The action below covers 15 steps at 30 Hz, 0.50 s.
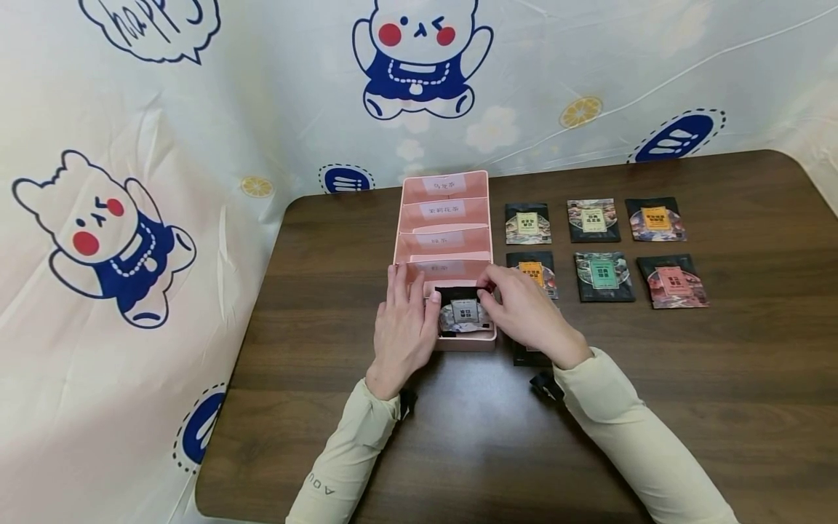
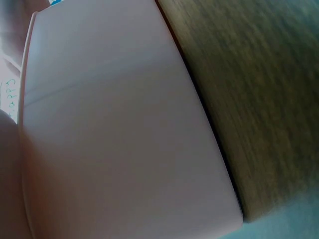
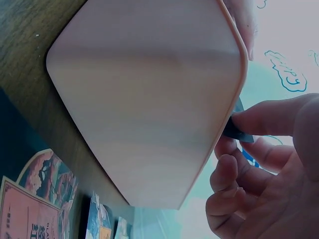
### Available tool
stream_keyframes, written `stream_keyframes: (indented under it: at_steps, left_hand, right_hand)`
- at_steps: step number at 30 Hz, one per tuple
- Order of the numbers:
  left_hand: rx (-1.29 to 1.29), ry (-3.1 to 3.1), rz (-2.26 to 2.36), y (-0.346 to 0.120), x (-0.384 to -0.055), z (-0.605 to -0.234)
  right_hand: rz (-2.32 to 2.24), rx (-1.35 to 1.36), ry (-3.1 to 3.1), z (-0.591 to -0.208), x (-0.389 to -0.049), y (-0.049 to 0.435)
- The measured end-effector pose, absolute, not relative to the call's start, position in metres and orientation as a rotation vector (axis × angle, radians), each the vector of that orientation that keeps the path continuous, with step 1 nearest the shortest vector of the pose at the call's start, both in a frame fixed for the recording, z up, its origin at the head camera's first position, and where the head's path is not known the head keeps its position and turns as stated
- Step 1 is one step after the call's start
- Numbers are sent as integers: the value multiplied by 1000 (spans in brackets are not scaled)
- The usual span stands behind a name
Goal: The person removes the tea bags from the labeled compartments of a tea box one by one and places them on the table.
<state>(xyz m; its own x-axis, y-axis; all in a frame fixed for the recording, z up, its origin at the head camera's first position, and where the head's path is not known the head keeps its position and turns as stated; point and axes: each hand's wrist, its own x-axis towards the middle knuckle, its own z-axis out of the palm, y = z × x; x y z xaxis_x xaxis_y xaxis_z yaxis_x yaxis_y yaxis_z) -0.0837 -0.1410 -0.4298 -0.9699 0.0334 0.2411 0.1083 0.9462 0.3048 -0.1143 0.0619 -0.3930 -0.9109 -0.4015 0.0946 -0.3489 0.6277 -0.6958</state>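
Observation:
A pink divided box (image 1: 396, 240) stands on the table, a white label on each divider. In its nearest compartment lies a black tea sachet (image 1: 466, 311) with a silver-grey label. My right hand (image 1: 527, 309) pinches this sachet's upper right edge between thumb and finger; in the right wrist view the dark corner (image 3: 234, 130) shows between the fingertips. Over the box's left rim rests my left hand (image 1: 406, 320), its fingers straight and its thumb tip beside the sachet's left corner. The left wrist view is mostly filled by the box's outer side (image 2: 119, 119).
Several tea sachets lie in rows right of the box, among them one with a green label (image 1: 604, 276) and one with a red label (image 1: 673, 282). Another dark sachet (image 1: 529, 356) is partly hidden under my right hand. A printed cloth (image 1: 281, 87) hangs behind the brown table (image 1: 740, 407).

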Motion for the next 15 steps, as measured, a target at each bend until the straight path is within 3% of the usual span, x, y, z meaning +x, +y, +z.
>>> stream_keyframes:
  at_steps: [15]
  left_hand:
    - [-103, -2893, -467, -141, -83, -429]
  right_hand:
    - [-1284, -638, 2809, -392, -116, 69]
